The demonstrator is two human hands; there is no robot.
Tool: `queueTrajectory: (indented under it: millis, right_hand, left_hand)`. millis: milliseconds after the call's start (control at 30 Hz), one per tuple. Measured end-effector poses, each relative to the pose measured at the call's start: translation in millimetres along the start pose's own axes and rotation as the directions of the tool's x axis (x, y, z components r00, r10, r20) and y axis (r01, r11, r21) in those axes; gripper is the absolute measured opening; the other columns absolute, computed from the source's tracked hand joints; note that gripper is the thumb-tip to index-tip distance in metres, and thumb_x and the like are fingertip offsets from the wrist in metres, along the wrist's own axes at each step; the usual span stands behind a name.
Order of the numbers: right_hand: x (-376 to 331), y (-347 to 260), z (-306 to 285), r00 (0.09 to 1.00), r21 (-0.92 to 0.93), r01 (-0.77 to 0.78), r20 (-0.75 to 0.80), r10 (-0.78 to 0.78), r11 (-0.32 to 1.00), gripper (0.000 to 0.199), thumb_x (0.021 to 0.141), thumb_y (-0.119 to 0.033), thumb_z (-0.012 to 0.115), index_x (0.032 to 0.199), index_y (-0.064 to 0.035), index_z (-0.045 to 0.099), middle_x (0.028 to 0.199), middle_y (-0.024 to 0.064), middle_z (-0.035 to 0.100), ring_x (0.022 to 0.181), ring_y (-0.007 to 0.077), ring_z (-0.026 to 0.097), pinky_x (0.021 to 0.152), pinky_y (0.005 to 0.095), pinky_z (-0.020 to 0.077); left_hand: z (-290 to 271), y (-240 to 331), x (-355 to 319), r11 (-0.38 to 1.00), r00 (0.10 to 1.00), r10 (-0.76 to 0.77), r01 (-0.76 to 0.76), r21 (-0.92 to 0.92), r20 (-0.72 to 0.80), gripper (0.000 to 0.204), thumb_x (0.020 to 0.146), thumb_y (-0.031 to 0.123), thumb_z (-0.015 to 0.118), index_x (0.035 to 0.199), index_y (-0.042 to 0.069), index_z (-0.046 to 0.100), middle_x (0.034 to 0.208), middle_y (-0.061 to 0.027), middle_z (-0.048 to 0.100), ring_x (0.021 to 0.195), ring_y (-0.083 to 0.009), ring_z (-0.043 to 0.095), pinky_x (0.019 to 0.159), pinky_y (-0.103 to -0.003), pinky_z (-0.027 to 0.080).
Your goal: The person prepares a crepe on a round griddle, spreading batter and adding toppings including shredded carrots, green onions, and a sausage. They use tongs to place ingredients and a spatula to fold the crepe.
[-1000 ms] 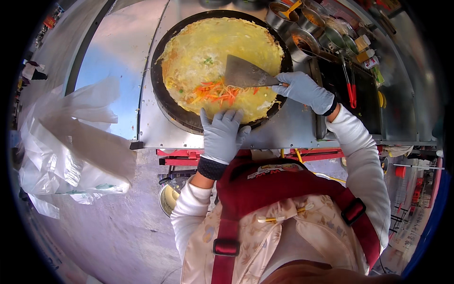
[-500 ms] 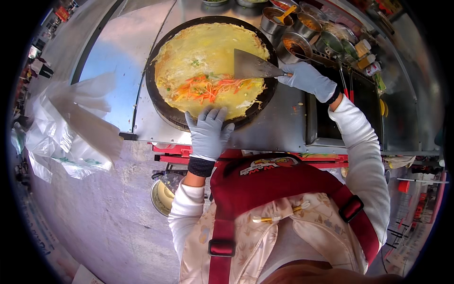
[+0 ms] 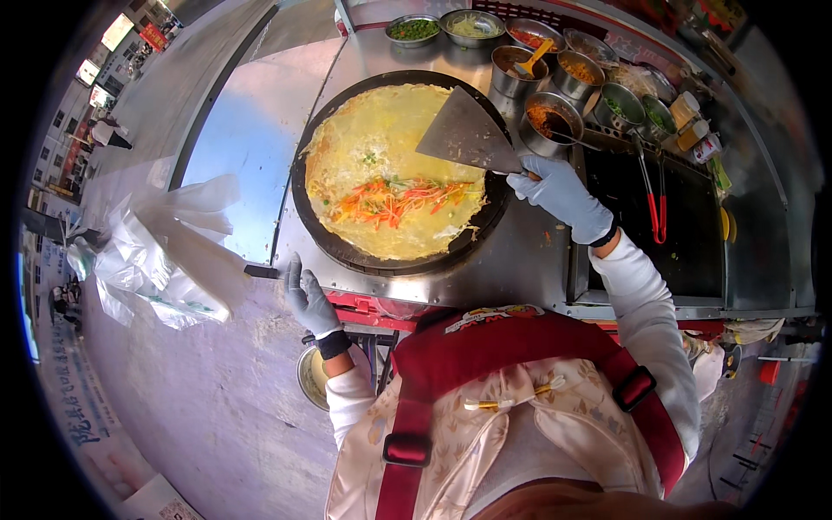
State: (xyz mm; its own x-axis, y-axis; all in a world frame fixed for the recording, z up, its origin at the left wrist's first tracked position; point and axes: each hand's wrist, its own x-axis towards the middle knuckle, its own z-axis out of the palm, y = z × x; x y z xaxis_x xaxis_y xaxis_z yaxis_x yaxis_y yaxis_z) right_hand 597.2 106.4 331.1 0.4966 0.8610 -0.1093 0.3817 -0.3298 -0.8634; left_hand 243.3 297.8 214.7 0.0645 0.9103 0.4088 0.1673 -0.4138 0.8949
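Note:
A thin yellow egg crepe [image 3: 360, 130] covers most of the round black griddle [image 3: 300, 195]. Shredded orange and pale filling [image 3: 399, 203] lies in a band across its nearer half. My gloved right hand [image 3: 568, 199] grips the handle of a wide metal spatula [image 3: 464, 130] at the griddle's right side. Its broad blade hangs over the crepe's upper right; whether it touches the crepe I cannot tell. My gloved left hand [image 3: 309, 297] is off the griddle, near the counter's front edge, fingers stretched upward and nothing in it.
Plastic bags [image 3: 165, 269] hang left of the counter. Metal bowls of chopped greens [image 3: 413, 31] and a pot with an orange-handled utensil [image 3: 518, 71] stand behind the griddle. Red-handled tongs [image 3: 654, 195] rest over a dark tray [image 3: 689, 251] at right. A pail [image 3: 310, 374] stands below.
My left hand has lifted off the crepe's near edge and moved left past the griddle. The spatula, still in my right hand, has swung so its blade faces more broadly upward. The view has shifted.

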Motion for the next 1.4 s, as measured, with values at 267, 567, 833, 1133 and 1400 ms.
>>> queueTrajectory:
  millis: [267, 567, 833, 1133, 1400]
  right_hand:
    - [-62.9, 72.8, 25.1, 0.946, 0.641, -0.23, -0.029, 0.323, 0.732, 0.024, 0.095, -0.02, 0.05, 0.103, -0.0021, 0.064, 0.061, 0.0011, 0.055, 0.05, 0.0077, 0.046, 0.046, 0.0217, 0.0372]
    - [-113.0, 150.4, 81.7, 0.745, 0.692, -0.42, -0.108, 0.659, 0.588, 0.018, 0.089, -0.019, 0.059, 0.095, -0.0018, 0.057, 0.065, 0.0011, 0.059, 0.047, 0.0077, 0.05, 0.042, 0.0216, 0.0368]
    - [-88.2, 133.0, 77.0, 0.766, 0.854, -0.312, -0.034, 0.642, 0.417, 0.02, 0.09, -0.019, 0.056, 0.103, -0.0034, 0.055, 0.069, 0.0035, 0.06, 0.052, 0.0106, 0.052, 0.045, 0.0234, 0.0393]
    - [-99.1, 150.8, 77.9, 0.825, 0.776, -0.383, 0.042, 0.564, 0.502, 0.026, 0.091, -0.016, 0.054, 0.111, 0.0001, 0.05, 0.089, 0.0092, 0.062, 0.072, 0.0157, 0.059, 0.062, 0.0264, 0.0479]
    - [-120.2, 154.2, 53.4, 0.962, -0.132, -0.274, -0.017, 0.274, 0.953, 0.057, 0.085, -0.042, 0.055, 0.126, -0.0034, 0.048, 0.112, 0.0162, 0.061, 0.106, 0.0324, 0.056, 0.092, 0.0341, 0.0422]
  left_hand:
    - [-8.7, -89.4, 10.2, 0.97, 0.989, -0.12, 0.136, 0.201, -0.089, 0.03, 0.094, 0.012, 0.047, 0.119, -0.001, 0.056, 0.118, -0.0089, 0.057, 0.106, -0.0161, 0.051, 0.091, -0.029, 0.04]
    - [15.1, -129.4, 2.3, 0.864, 0.991, 0.136, -0.121, 0.49, 0.006, 0.033, 0.09, 0.024, 0.049, 0.111, 0.002, 0.062, 0.118, -0.0143, 0.056, 0.107, -0.0292, 0.051, 0.095, -0.041, 0.038]
    - [12.4, -131.9, 3.1, 0.83, 0.976, 0.214, -0.197, 0.522, 0.029, 0.035, 0.091, 0.029, 0.049, 0.111, 0.004, 0.063, 0.118, -0.0141, 0.056, 0.107, -0.0287, 0.051, 0.092, -0.041, 0.039]
    - [11.9, -133.4, 1.1, 0.869, 0.981, 0.192, -0.174, 0.464, 0.008, 0.033, 0.093, 0.025, 0.047, 0.109, 0.001, 0.063, 0.118, -0.0136, 0.056, 0.108, -0.028, 0.049, 0.092, -0.04, 0.039]
    - [15.7, -133.4, 7.2, 0.789, 0.984, 0.168, -0.171, 0.59, 0.061, 0.037, 0.094, 0.029, 0.043, 0.109, 0.002, 0.063, 0.118, -0.014, 0.056, 0.109, -0.0289, 0.048, 0.093, -0.042, 0.036]
